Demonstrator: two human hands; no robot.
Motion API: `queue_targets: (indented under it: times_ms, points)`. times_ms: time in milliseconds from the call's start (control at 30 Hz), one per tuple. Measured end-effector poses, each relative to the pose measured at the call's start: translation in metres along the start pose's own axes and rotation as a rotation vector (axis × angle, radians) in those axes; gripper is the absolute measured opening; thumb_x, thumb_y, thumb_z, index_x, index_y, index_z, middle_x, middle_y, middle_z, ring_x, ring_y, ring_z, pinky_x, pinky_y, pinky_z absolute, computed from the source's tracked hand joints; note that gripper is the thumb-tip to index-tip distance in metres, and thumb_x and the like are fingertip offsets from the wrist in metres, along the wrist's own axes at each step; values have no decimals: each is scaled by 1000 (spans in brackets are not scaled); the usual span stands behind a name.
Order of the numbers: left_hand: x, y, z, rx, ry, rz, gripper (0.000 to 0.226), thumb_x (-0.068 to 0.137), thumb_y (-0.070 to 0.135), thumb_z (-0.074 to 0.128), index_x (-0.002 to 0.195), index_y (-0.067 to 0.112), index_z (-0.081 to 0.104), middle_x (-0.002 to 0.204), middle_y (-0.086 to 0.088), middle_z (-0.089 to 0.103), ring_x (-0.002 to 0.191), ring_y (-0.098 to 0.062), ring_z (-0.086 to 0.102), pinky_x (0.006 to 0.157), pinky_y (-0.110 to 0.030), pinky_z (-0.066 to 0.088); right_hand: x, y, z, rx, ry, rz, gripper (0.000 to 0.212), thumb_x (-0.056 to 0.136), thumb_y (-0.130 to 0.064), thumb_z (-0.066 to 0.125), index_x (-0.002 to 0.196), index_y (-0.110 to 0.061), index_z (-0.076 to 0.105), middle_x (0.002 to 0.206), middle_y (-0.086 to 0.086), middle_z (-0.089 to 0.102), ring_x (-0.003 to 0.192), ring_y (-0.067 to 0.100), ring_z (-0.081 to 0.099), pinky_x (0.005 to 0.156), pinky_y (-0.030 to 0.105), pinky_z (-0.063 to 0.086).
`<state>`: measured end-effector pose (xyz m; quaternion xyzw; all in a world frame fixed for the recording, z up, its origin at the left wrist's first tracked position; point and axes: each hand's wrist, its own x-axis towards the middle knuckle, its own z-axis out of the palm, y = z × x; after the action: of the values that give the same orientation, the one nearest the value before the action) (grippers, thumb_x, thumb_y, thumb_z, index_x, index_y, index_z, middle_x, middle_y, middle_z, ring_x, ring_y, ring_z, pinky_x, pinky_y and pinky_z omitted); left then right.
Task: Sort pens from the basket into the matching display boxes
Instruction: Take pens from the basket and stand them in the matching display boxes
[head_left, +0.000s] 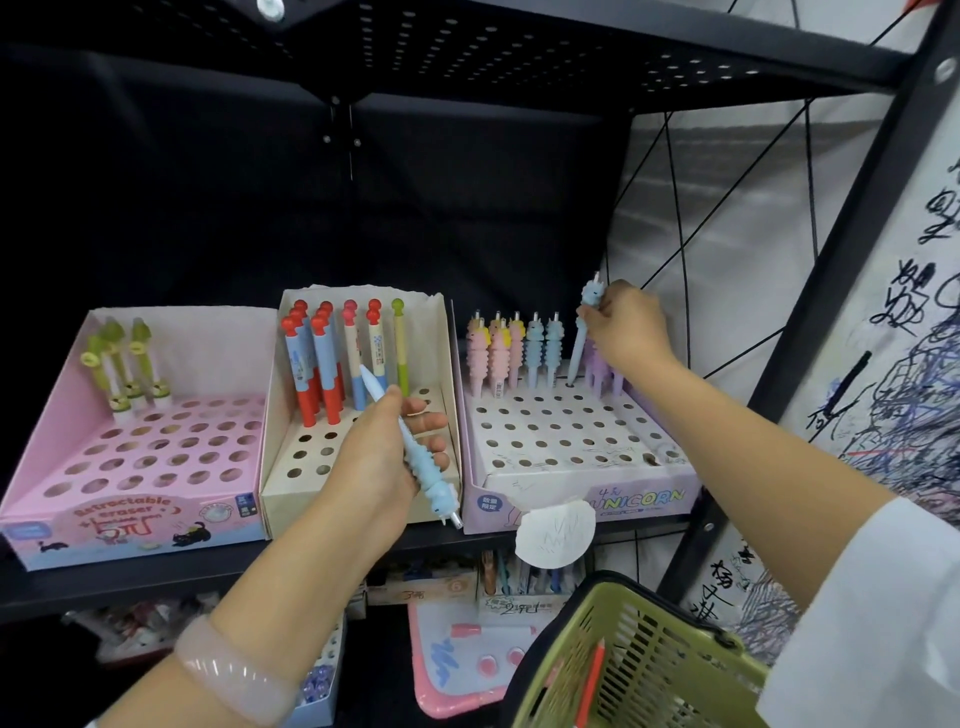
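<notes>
The right hand (628, 327) pinches a blue unicorn pen (584, 332) upright in the lilac cardboard unicorn box (582, 496); left of that box, the left hand (387, 452) grips another blue unicorn pen (415, 452).

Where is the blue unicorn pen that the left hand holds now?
The left hand grips the blue unicorn pen centre-frame, before the cream box, left of the unicorn box.

Matt printed cardboard display boxes (571, 467) (perforated black metal shelf (467, 57)), green plastic basket (639, 670)

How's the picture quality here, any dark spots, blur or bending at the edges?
Head view: the shelf back is nearly black, the three pen boxes are evenly lit and sharp, the shelf post leans from wide-angle distortion, and the basket at the bottom edge looks slightly soft.
</notes>
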<state>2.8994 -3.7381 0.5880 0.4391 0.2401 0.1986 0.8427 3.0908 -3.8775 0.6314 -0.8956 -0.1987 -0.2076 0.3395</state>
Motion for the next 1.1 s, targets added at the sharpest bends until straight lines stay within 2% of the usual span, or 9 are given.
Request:
queue_targets:
  times_ms: [133,233,433,533,667,767,867,1000,1100]
  points:
    - [1,-3,0,-16,-4,7,36,101,30,32,74,9,46,70,-9,53,30,-7,46,35,-14,39,-5,4,4,-87,-58,0,24,94,-20,53,103,3,55,93,19,62,86,33,60,66,28,37]
    - [1,-4,1,-33,-17,23,39,101,32,31,75,8,47,71,-11,55,35,-10,54,38,-16,44,-7,2,7,-147,-39,-36,36,94,-19,52,125,-2,44,104,23,60,97,39,58,74,36,45]
    - [2,-1,1,12,-56,75,47,100,36,26,79,5,54,72,-9,64,71,-20,59,61,-27,50,-3,6,14,-359,22,-183,48,97,-21,46,143,-12,33,131,16,49,119,34,46,88,41,44]
    - [3,-1,-4,113,-18,146,50,99,40,28,79,8,61,74,-4,60,64,-11,55,62,-24,45,0,15,18,-470,-37,-209,49,97,-17,40,145,-13,30,139,12,45,128,29,36,103,40,30]
    - [3,-1,-10,221,0,224,49,98,43,31,80,15,66,65,1,44,38,0,41,39,-14,36,-3,23,24,-556,-105,-236,49,95,-14,42,143,-13,34,146,8,38,133,26,30,108,39,20]
    - [0,2,-9,77,-44,176,46,98,38,34,79,8,63,54,-2,50,35,-2,43,36,-15,39,-8,16,21,-475,-88,-214,52,93,-13,46,143,-11,34,145,11,37,132,29,32,108,40,22]
    - [-3,5,-7,-97,-45,99,42,99,32,38,78,3,59,68,-10,59,44,-7,53,44,-17,49,-27,0,21,-258,-58,-290,50,91,-9,48,140,-12,39,139,12,44,127,28,40,105,39,29]
    - [-3,9,-9,-360,-16,-39,32,97,25,45,80,0,56,80,-18,62,67,-20,62,47,-22,54,-68,-22,17,232,-445,-345,30,92,-9,53,118,-22,60,109,-12,64,96,2,58,91,26,48]
    - [-5,9,-7,-474,-9,-63,21,96,18,47,84,2,53,82,-22,63,73,-25,65,50,-26,57,-90,-32,13,556,-680,-299,25,89,-11,60,105,-30,60,93,-12,70,86,4,66,75,19,53]
